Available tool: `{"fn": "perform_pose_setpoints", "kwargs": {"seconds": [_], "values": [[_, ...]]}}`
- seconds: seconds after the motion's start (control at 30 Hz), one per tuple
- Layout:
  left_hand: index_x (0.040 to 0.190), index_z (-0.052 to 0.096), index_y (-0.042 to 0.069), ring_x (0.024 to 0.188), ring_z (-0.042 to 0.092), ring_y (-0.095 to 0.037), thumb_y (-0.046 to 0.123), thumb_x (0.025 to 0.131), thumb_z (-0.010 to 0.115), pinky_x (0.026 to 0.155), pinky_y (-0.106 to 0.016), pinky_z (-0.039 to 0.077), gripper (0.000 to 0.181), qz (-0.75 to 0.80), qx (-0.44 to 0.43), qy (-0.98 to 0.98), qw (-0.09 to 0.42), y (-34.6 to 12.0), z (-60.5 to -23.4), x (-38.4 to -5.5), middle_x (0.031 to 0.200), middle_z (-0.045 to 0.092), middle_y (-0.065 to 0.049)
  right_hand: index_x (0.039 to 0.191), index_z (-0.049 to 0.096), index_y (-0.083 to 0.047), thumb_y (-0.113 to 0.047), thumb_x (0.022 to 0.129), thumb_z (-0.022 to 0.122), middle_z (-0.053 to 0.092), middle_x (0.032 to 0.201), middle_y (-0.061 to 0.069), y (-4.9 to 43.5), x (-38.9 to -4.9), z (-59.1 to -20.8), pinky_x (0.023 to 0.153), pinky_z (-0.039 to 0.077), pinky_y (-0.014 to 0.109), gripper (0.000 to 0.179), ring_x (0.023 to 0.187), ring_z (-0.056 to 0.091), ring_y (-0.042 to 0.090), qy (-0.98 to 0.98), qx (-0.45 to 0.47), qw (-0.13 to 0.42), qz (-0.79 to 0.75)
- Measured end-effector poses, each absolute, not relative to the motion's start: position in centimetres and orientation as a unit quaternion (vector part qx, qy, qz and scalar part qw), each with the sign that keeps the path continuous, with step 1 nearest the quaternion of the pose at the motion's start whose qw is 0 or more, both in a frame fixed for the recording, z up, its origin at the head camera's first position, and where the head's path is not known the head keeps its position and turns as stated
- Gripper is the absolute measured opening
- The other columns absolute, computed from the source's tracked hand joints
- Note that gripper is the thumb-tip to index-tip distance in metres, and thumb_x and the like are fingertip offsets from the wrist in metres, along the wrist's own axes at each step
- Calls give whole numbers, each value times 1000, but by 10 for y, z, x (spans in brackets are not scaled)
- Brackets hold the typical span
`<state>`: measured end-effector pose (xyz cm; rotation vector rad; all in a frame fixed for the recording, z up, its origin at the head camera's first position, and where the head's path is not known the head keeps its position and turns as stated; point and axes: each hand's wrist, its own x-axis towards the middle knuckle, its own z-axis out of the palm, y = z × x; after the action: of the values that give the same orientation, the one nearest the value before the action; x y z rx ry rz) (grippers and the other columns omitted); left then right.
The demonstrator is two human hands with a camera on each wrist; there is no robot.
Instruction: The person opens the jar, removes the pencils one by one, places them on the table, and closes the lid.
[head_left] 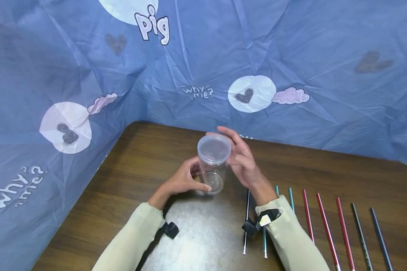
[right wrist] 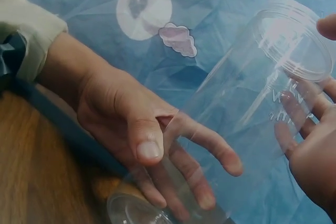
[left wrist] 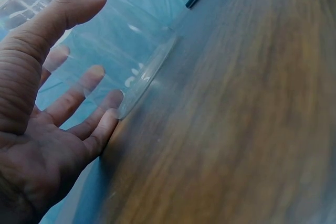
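A clear plastic jar (head_left: 213, 170) with a whitish, translucent rimmed top (head_left: 214, 149) stands between the two hands near the middle of the table. Low on its side, my left hand (head_left: 184, 177) grips it, the thumb across the near face and the fingers behind. In the left wrist view the base of the jar (left wrist: 149, 72) is close over the wood. At the upper right of the jar, my right hand (head_left: 242, 162) holds it near the rim, fingers passing behind the wall and the thumb at the near edge in the right wrist view.
Several pencils lie side by side on the right of the table, among them a red pencil (head_left: 325, 227), a dark green pencil (head_left: 361, 233) and a blue pencil (head_left: 381, 237). My right forearm crosses over teal pencils. A printed blue sheet (head_left: 190, 49) hangs behind the wooden table (head_left: 156, 141).
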<state>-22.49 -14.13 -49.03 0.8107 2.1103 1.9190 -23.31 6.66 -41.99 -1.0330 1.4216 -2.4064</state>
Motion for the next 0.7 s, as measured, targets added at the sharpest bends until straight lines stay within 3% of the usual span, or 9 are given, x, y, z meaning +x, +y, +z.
{"fn": "perform_pose_setpoints", "kwargs": {"seconds": [0.17, 0.33, 0.53, 0.7], "values": [[130, 54, -4, 115, 61, -41, -8, 65, 87, 99, -42, 52, 73, 641, 271, 712, 93, -142, -491, -226, 126, 61, -27, 142, 35, 3, 4, 69, 52, 57, 136, 10, 65, -228, -422, 103, 42, 33, 75, 122, 53, 23, 512, -366, 5, -777], [131, 54, -4, 112, 62, -40, -7, 66, 87, 97, -38, 53, 73, 639, 272, 714, 89, -142, -492, -227, 125, 62, -25, 138, 34, 12, 4, 70, 64, 57, 133, 14, 62, -223, -426, 105, 39, 36, 74, 122, 53, 25, 558, -364, -104, -738], [130, 55, -2, 108, 63, -34, -8, 65, 88, 93, -36, 55, 73, 638, 274, 715, 83, -142, -491, -227, 122, 64, -15, 133, 39, 10, -4, 67, 80, 57, 126, 22, 57, -218, -431, 92, 44, 35, 79, 113, 54, 27, 616, -325, -217, -684], [132, 54, -1, 109, 63, -29, -7, 66, 88, 95, -39, 54, 74, 637, 278, 714, 86, -143, -491, -226, 125, 63, -12, 130, 42, 9, -15, 66, 85, 58, 121, 21, 51, -214, -433, 86, 45, 35, 81, 105, 54, 27, 641, -302, -292, -642]]}}
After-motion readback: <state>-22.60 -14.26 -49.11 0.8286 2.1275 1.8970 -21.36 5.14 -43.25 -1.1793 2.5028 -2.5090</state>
